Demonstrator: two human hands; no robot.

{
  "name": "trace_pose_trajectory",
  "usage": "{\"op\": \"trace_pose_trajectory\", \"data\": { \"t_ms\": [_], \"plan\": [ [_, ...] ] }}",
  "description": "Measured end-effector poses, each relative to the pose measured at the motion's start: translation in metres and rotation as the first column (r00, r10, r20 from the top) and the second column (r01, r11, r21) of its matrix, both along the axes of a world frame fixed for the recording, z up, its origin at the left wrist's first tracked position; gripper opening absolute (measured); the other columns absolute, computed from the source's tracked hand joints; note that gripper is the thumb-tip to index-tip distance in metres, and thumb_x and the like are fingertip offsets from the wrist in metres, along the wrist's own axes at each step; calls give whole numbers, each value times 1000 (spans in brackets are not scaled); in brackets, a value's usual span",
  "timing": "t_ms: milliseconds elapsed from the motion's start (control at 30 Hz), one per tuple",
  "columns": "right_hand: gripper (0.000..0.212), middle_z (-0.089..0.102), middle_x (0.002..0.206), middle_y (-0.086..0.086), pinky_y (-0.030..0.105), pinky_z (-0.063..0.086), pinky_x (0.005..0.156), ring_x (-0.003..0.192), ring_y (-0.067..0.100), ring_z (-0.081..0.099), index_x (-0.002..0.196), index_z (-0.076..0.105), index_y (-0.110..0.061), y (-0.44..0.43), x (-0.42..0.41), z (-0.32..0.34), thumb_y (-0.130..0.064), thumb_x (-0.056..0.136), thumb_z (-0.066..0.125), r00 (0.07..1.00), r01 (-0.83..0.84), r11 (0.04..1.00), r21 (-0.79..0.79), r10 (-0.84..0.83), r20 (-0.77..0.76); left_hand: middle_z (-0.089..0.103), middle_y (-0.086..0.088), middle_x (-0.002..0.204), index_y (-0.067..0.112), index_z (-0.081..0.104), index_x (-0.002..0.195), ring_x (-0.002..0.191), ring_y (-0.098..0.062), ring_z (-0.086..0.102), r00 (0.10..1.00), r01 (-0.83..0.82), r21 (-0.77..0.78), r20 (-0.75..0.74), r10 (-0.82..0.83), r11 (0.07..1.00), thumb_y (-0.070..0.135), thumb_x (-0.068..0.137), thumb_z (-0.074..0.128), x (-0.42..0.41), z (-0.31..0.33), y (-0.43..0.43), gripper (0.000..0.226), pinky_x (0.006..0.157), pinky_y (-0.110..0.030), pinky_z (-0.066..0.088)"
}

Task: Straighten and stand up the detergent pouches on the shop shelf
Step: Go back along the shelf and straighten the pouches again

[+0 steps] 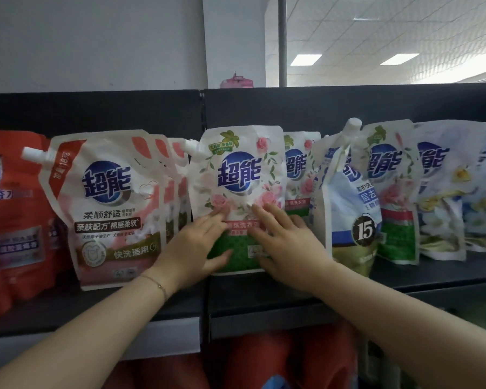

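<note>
A white pouch with pink roses and a green base point(237, 175) stands upright at the middle of the black shelf point(421, 273). My left hand point(195, 248) lies flat against its lower left front, fingers straight. On the lower right front rests my right hand point(285, 242), its fingers spread and straight. A pink and white pouch point(107, 203) stands to the left, with more of its kind behind it. To the right a blue and white pouch point(348, 209) leans sideways with its spout up.
Red pouches point(14, 209) fill the far left. Another rose pouch point(390, 192) and white floral pouches point(443, 192) stand crumpled on the right. The dark back panel point(292, 108) rises behind the row. Red goods point(264, 360) sit on the lower shelf.
</note>
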State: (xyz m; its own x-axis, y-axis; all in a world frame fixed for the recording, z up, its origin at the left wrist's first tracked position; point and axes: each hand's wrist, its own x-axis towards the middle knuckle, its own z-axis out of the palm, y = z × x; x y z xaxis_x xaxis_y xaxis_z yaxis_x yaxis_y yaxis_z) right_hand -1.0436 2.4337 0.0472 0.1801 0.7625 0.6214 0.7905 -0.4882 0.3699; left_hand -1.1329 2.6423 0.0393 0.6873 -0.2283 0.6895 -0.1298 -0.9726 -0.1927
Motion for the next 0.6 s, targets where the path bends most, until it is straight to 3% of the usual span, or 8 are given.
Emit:
{"op": "trace_pose_trajectory", "data": {
  "t_ms": [33,100,233,333,433,533,600],
  "plan": [
    [34,59,126,11,48,52,84,114,34,58,109,64,-16,-5,3,0,-35,81,64,995,-74,996,58,70,65,57,-10,134,10,63,116,124,-25,53,999,-14,38,38,13,999,42,88,48,0,1,-5,45,101,-42,48],
    [22,65,94,4,38,49,72,84,26,63,87,65,-16,-14,5,3,-33,85,51,980,-173,978,114,160,116,65,-7,109,10,65,102,101,-23,63,996,-13,58,91,8,998,33,87,46,2,3,-16,34,85,-41,56],
    [20,60,74,2,35,43,61,69,24,55,71,61,-14,-35,12,1,-27,84,54,951,-294,930,222,261,168,60,4,90,15,62,98,79,-13,58,998,-10,-5,61,10,1000,41,90,43,3,4,-51,33,68,-28,52],
    [21,55,70,4,36,42,58,66,24,51,66,57,-13,-59,19,-2,-24,83,57,905,-404,883,241,347,246,60,9,93,22,57,105,79,-9,58,1000,-17,-167,6,18,986,61,88,41,9,-2,-87,45,66,-31,52],
    [21,51,65,3,33,34,54,61,22,46,63,54,-13,-90,31,-2,-23,81,59,864,-468,854,228,388,320,61,11,107,30,46,119,94,-9,61,990,-71,-453,-138,9,889,78,71,49,28,-10,-128,68,79,-36,53],
    [21,49,62,3,33,35,51,56,23,45,60,52,-12,-117,48,-2,-18,78,60,869,-464,852,244,383,314,59,4,125,27,31,137,111,-14,60,977,-130,-637,-215,-13,760,77,51,64,53,-16,-162,105,90,-41,53],
    [20,50,61,2,32,36,50,56,22,47,60,52,-12,-132,60,-3,-17,77,61,891,-435,861,263,370,262,63,4,118,26,28,137,103,-14,64,982,-135,-736,-191,-11,663,70,43,71,67,-17,-183,112,86,-40,55]
  ]
}}
